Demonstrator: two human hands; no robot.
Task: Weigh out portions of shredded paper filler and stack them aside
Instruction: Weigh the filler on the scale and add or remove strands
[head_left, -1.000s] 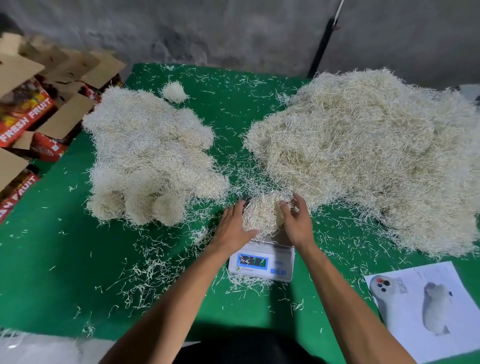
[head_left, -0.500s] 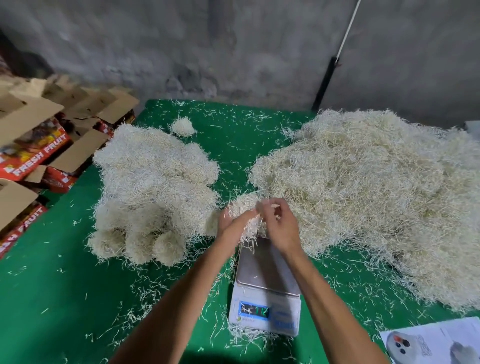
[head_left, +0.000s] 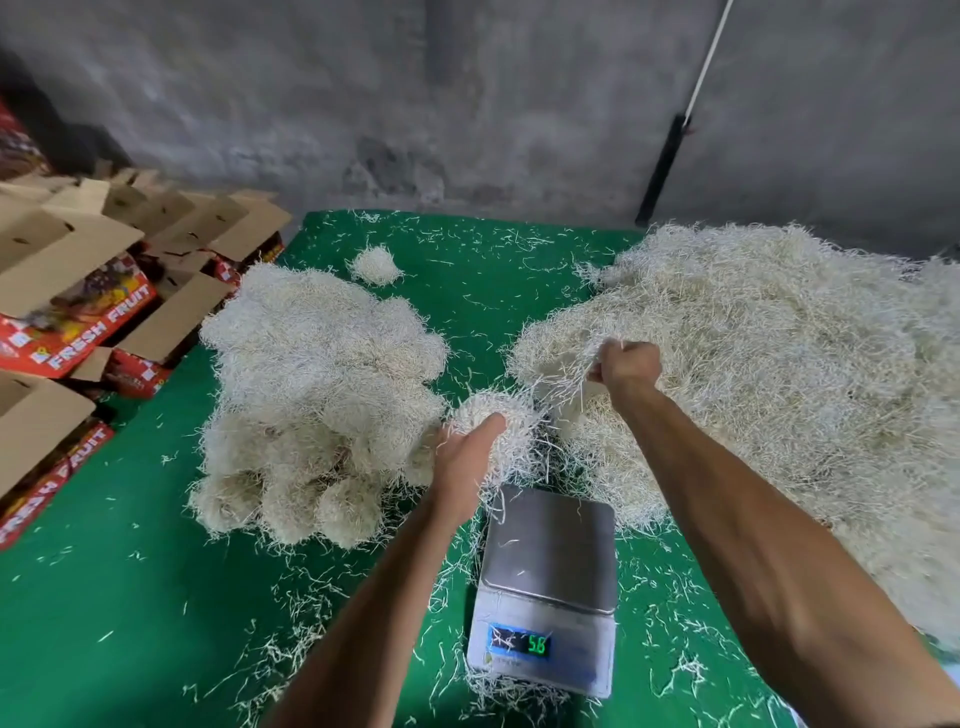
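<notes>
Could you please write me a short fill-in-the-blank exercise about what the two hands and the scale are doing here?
1. The left hand holds a ball of filler above the table's ____ cloth.
2. The right hand grips shreds from the big loose pile on the person's ____ side.
3. The scale platform carries ____ portion.

Missing words: green; right; no

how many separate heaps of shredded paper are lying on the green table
3: stacked portions at left, a small tuft behind them, the big loose heap at right. More may lie off-frame.
</notes>
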